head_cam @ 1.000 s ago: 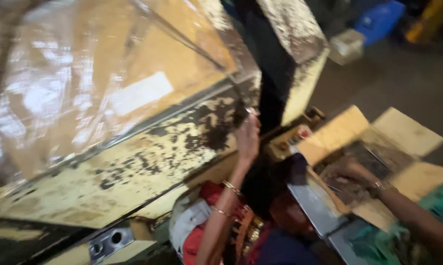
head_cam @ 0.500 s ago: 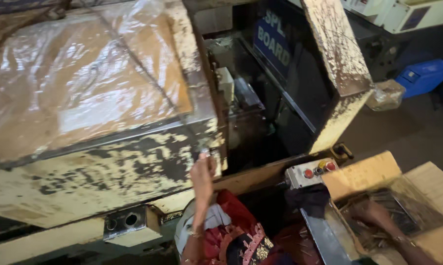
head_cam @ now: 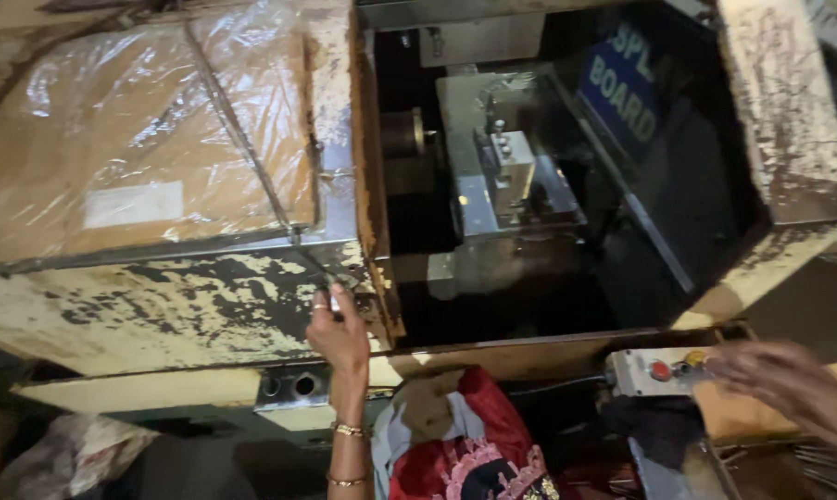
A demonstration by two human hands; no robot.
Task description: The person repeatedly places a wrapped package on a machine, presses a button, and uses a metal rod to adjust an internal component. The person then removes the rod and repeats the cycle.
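My left hand [head_cam: 338, 335] reaches up to the lower right corner of the sliding door [head_cam: 159, 185], a cream-painted steel panel, chipped and flaked dark, with a window covered in crinkled clear plastic; my fingers [head_cam: 330, 304] are curled together around the small metal handle [head_cam: 337, 281] at that corner. My right hand [head_cam: 789, 387], blurred, hovers with fingers loosely spread just right of the grey control box [head_cam: 664, 370] with its round red and yellow buttons, near the machine's lower right front edge.
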